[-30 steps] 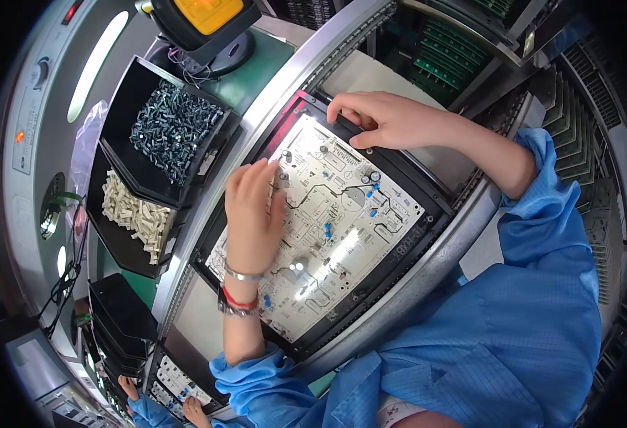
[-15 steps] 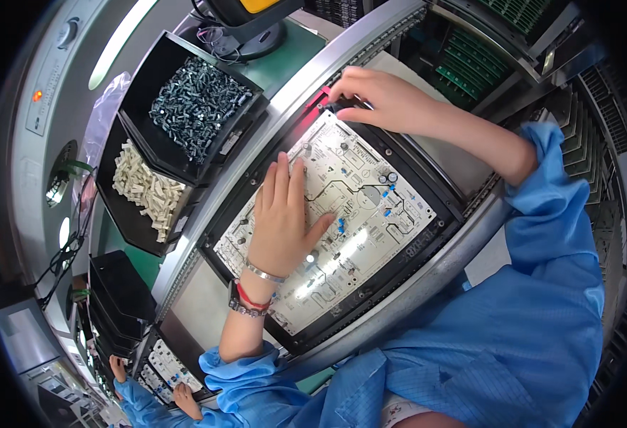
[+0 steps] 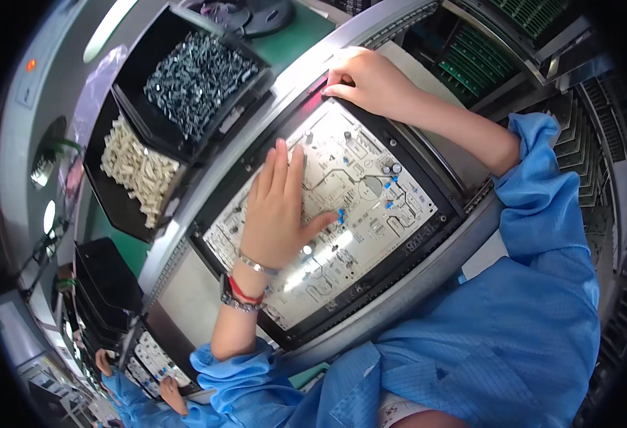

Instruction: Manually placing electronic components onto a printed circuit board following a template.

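A white circuit board (image 3: 392,246) with small blue, black and silver parts lies in a black frame (image 3: 370,285). My left hand (image 3: 274,207) rests on the left part of the board, fingers stretched and thumb apart, holding nothing. At the board's far corner, my right hand (image 3: 363,80) has its fingers curled in, thumb and forefinger close together by the frame's edge. Whatever sits between those fingertips is hidden. Just left of them a pinkish-red patch (image 3: 315,93) shows along the frame.
A black bin of dark metallic parts (image 3: 199,82) and a bin of cream connectors (image 3: 139,175) stand left of the conveyor rail (image 3: 285,100). Green boards (image 3: 470,60) sit in a rack at the upper right. A co-worker's hands (image 3: 173,394) touch another board at lower left.
My right hand has drawn its fingers closer together at the frame's corner. My left hand stays flat on the board. The whole view has shifted slightly.
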`<act>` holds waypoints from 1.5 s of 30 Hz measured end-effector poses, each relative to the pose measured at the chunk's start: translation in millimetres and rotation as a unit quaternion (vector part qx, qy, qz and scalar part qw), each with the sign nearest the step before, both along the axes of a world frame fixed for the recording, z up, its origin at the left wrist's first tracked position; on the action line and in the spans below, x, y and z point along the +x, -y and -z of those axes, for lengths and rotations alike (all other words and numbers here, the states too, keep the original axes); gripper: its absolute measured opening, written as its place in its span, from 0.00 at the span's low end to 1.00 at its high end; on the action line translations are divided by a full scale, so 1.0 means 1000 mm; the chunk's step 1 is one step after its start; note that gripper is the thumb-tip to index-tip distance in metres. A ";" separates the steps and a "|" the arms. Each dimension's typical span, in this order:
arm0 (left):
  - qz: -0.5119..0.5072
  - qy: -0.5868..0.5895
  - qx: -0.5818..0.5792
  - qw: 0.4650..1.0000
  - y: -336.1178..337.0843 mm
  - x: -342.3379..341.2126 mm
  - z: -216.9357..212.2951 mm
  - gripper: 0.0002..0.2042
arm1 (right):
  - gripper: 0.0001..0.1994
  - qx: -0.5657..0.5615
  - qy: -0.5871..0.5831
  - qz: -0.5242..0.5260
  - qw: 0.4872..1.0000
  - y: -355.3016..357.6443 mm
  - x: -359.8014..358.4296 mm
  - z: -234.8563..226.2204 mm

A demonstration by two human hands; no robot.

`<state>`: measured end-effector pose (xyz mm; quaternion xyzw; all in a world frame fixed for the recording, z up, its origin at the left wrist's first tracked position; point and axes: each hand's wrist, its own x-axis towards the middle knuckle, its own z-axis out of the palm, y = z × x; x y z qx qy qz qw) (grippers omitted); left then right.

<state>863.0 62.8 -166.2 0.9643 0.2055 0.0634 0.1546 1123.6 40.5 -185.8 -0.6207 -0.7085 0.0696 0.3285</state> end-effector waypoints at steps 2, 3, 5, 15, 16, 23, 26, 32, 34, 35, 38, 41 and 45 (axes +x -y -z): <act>0.018 0.008 0.037 0.999 -0.004 -0.001 0.001 0.49 | 0.08 -0.007 -0.047 0.109 0.993 0.008 -0.025 0.002; 0.024 0.011 0.039 0.999 -0.005 -0.001 0.004 0.48 | 0.09 0.029 -0.012 0.123 0.992 0.011 -0.034 0.004; 0.030 0.037 0.049 0.998 -0.005 -0.004 0.006 0.48 | 0.10 0.010 -0.014 0.122 0.992 0.019 -0.043 -0.001; -0.028 0.063 0.001 0.998 0.056 -0.076 -0.039 0.30 | 0.16 0.025 0.037 -0.207 0.977 0.121 -0.092 -0.039; -0.023 0.044 -0.037 0.998 0.062 -0.093 -0.044 0.25 | 0.16 -0.035 0.012 -0.286 0.958 0.131 -0.101 -0.032; -0.109 0.009 -0.152 0.982 0.116 -0.177 -0.023 0.21 | 0.11 -0.047 0.052 -0.365 0.929 0.132 -0.115 -0.012; -0.122 0.013 -0.155 0.980 0.121 -0.182 -0.013 0.23 | 0.08 -0.003 0.086 -0.379 0.922 0.125 -0.113 -0.009; -0.103 0.023 -0.070 0.992 0.114 -0.179 -0.006 0.16 | 0.07 0.077 0.119 -0.363 0.921 0.124 -0.114 -0.009; -0.098 0.035 -0.049 0.993 0.113 -0.177 -0.002 0.14 | 0.08 -0.002 0.094 -0.357 0.929 0.123 -0.107 -0.020; -0.110 0.048 -0.020 0.993 0.118 -0.171 0.000 0.13 | 0.09 0.029 0.020 -0.355 0.934 0.120 -0.098 -0.022; -0.161 0.067 0.004 0.985 0.125 -0.163 0.005 0.12 | 0.12 0.058 0.001 -0.321 0.945 0.120 -0.061 -0.045; -0.178 0.068 0.007 0.982 0.124 -0.156 0.003 0.14 | 0.16 -0.043 0.044 -0.313 0.948 0.142 -0.026 -0.042; -0.159 0.032 -0.050 0.986 0.110 -0.155 -0.022 0.11 | 0.20 -0.067 0.070 -0.313 0.945 0.153 -0.007 -0.017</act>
